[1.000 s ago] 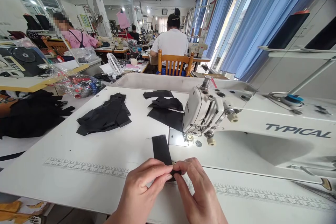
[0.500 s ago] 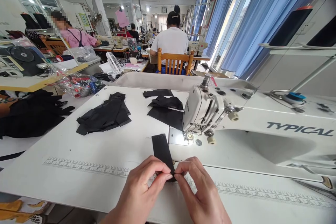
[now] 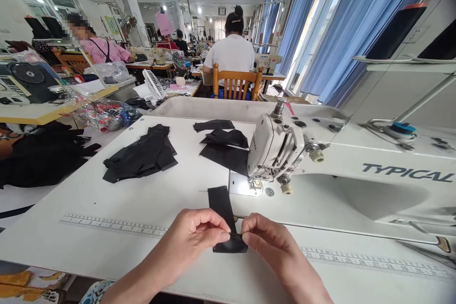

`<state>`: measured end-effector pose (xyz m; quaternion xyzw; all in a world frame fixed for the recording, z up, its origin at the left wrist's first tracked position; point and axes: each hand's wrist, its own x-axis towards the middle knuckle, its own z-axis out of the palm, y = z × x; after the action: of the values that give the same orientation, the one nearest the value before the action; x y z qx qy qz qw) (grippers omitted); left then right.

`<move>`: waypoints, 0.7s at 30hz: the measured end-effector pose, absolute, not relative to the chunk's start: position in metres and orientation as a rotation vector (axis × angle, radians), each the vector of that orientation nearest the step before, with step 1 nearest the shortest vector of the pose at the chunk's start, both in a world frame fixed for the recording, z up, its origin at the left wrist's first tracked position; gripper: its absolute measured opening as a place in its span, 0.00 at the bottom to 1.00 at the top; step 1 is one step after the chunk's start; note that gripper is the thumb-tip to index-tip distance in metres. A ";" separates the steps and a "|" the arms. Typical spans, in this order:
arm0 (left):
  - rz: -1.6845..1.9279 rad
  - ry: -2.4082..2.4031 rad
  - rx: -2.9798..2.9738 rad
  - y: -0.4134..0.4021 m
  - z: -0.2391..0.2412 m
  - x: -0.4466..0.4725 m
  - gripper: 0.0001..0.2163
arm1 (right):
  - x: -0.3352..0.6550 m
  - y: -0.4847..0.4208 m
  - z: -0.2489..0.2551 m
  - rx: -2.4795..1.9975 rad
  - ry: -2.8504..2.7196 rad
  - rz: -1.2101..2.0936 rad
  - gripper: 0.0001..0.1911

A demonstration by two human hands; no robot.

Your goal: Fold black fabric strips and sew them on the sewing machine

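A narrow black fabric piece (image 3: pixel 221 205) lies on the white sewing table, its far end flat just left of the needle plate. Its near end is folded across, and both hands pinch that fold. My left hand (image 3: pixel 194 240) grips the fold's left side between thumb and fingers. On the right edge of the same fold, my right hand (image 3: pixel 270 242) is closed in a pinch. The sewing machine (image 3: pixel 274 152) stands just beyond the hands to the right. Its presser foot area is partly hidden by the machine head.
Left of the machine lies a pile of black fabric pieces (image 3: pixel 142 154). Several more black pieces (image 3: pixel 223 138) lie beside the machine head. A printed ruler (image 3: pixel 114 225) runs along the table's front. A person in white (image 3: pixel 231 54) sits ahead on a wooden chair.
My hands have moved slightly apart along the fabric's near end, which now shows as a wider crosswise fold. The far end has shifted slightly.
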<state>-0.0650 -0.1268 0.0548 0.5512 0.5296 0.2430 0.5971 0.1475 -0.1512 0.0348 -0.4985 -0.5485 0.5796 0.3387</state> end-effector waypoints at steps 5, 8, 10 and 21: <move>0.628 1.187 1.256 -0.129 0.050 -0.065 0.09 | 0.147 -0.155 0.036 -1.369 -1.485 1.382 0.15; 0.718 1.117 1.302 -0.135 0.049 -0.065 0.07 | 0.145 -0.158 0.037 -1.360 -1.540 1.307 0.14; 0.799 1.091 1.367 -0.141 0.050 -0.063 0.06 | 0.143 -0.160 0.039 -1.343 -1.567 1.266 0.14; 0.927 0.964 1.275 -0.150 0.033 -0.063 0.06 | 0.141 -0.162 0.039 -1.275 -1.501 1.386 0.14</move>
<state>-0.0629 -0.1505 0.0334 0.5505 0.4161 0.4004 0.6029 0.1411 -0.1618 0.0392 -0.4941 -0.5820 0.5373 0.3584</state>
